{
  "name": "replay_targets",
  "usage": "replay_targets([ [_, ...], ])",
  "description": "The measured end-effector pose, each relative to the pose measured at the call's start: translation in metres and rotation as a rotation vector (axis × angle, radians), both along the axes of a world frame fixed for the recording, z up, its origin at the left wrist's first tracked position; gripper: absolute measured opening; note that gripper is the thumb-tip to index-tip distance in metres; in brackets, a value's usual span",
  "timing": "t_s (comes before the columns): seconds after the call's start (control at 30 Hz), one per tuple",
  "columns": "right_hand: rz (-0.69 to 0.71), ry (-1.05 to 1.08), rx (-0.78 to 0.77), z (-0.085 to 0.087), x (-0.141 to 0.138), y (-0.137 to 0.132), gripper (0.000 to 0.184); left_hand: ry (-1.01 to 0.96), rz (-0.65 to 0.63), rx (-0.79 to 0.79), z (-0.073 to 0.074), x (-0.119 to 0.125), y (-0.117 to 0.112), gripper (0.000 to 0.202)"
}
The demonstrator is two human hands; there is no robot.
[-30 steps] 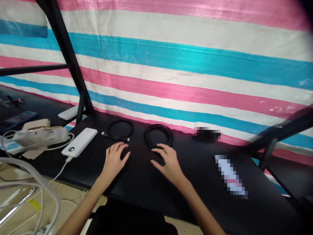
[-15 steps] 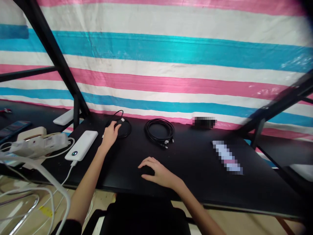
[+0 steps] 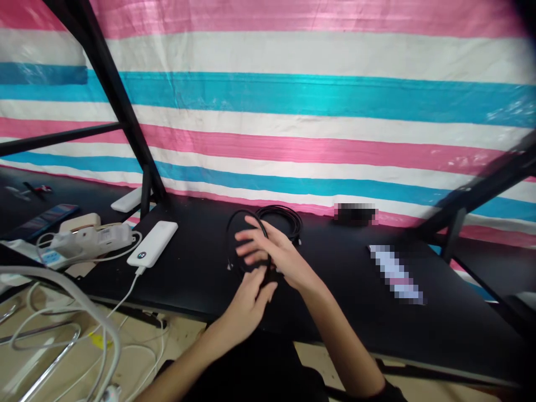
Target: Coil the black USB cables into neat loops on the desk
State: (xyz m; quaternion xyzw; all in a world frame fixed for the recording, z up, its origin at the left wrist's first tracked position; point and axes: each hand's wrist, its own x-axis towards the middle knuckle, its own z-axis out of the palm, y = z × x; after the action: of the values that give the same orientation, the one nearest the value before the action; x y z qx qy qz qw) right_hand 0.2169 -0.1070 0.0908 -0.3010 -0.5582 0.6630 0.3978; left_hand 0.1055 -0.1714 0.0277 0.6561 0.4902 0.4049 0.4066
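A looped black charging cable (image 3: 240, 211) is in front of me, raised around my hands. My left hand (image 3: 250, 304) pinches its lower part, fingers and thumb closed. Through the loop reach the spread fingers of my right hand (image 3: 276, 248), and the cable runs across them without a clear grip. A small light connector (image 3: 229, 266) dangles at the loop's left side. Just behind, a second coiled black cable (image 3: 296, 223) lies on the black table (image 3: 196, 268), partly covered by my right hand.
A white power bank (image 3: 154, 244) with a plugged-in white cable lies to the left. Beyond it are a power strip (image 3: 90, 241) and a phone (image 3: 48, 220). At right lie a blurred-out flat object (image 3: 396, 274) and a dark one (image 3: 355, 214). Black frame bars flank the table.
My left hand has brought the cable from the table's left back to the middle, close to me. My right hand has risen and now reaches through the loop.
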Motion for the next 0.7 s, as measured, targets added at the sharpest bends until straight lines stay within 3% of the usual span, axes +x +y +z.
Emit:
replay_targets([
  [0.07,0.040,-0.098,0.019,-0.004,0.014,-0.012,0.043,0.055,-0.064,0.071,-0.008,-0.005,-0.010,0.024],
  [0.1,0.036,-0.134,0.034,-0.007,0.022,-0.018,0.039,0.058,-0.009,0.138,-0.009,-0.011,-0.011,0.022],
  [0.17,0.016,-0.187,0.070,-0.011,0.038,-0.031,0.032,0.033,0.289,0.288,-0.009,-0.023,-0.007,0.025],
  [0.23,0.046,-0.220,0.093,-0.009,0.048,-0.043,0.031,-0.010,0.561,0.372,-0.009,-0.031,0.004,0.044],
  [0.3,0.108,-0.210,0.092,-0.002,0.053,-0.054,0.032,-0.064,0.470,0.293,-0.010,-0.033,0.018,0.062],
  [0.4,0.098,-0.163,0.085,0.010,0.060,-0.063,0.030,-0.197,0.155,0.031,-0.011,-0.033,0.030,0.037],
  [0.5,-0.108,-0.086,0.063,0.014,0.073,-0.069,0.026,-0.276,0.067,-0.117,-0.004,-0.040,0.024,0.045],
  [0.6,-0.303,-0.024,0.039,0.012,0.085,-0.077,0.027,-0.442,-0.100,-0.271,0.012,-0.050,0.008,0.047],
  [0.7,-0.320,-0.078,0.026,0.010,0.093,-0.088,0.027,-0.611,-0.060,-0.248,0.035,-0.063,-0.003,0.049],
])
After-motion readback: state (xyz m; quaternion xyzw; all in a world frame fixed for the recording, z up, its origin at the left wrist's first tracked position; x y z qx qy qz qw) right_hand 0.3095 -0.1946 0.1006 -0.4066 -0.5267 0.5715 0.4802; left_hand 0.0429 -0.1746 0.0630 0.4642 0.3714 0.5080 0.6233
